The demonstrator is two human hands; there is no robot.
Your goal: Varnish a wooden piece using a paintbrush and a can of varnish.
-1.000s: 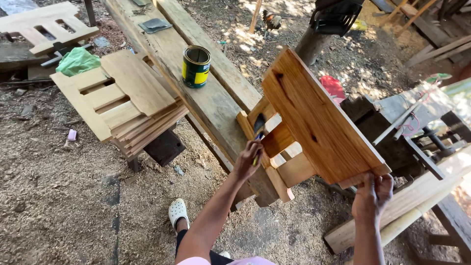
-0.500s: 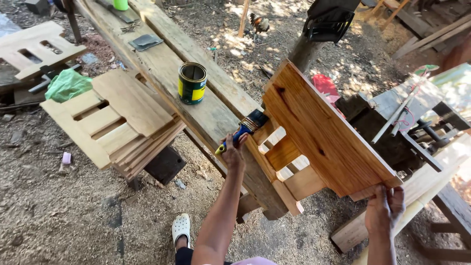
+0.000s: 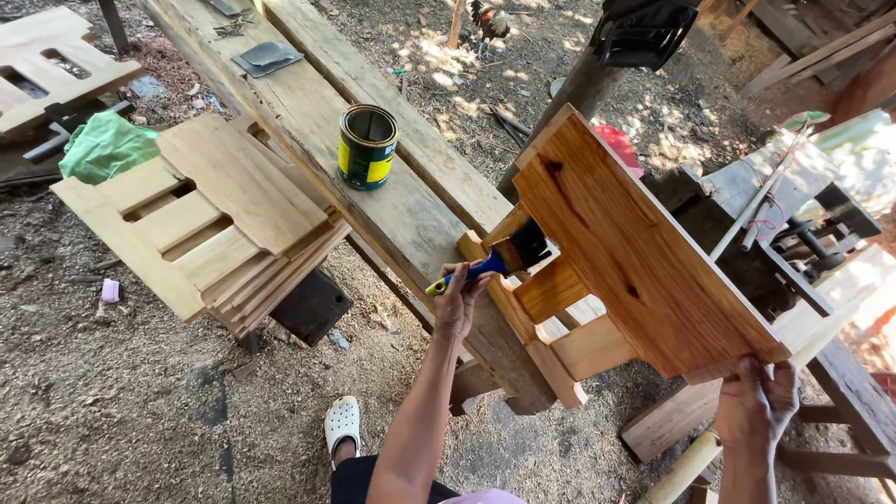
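Broad panel of wooden piece [image 3: 644,271] already glossy, slats at seven o'clock paler, left hand [image 3: 459,303] closed around paintbrush [image 3: 495,263], right hand [image 3: 756,411] clamping lower corner.

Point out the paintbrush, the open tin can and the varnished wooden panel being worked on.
paintbrush [image 3: 495,261], head view, on the blue handle near the ferrule.
open tin can [image 3: 366,154], head view, on its yellow and green side wall.
varnished wooden panel [image 3: 644,252], head view, on the broad glossy face.
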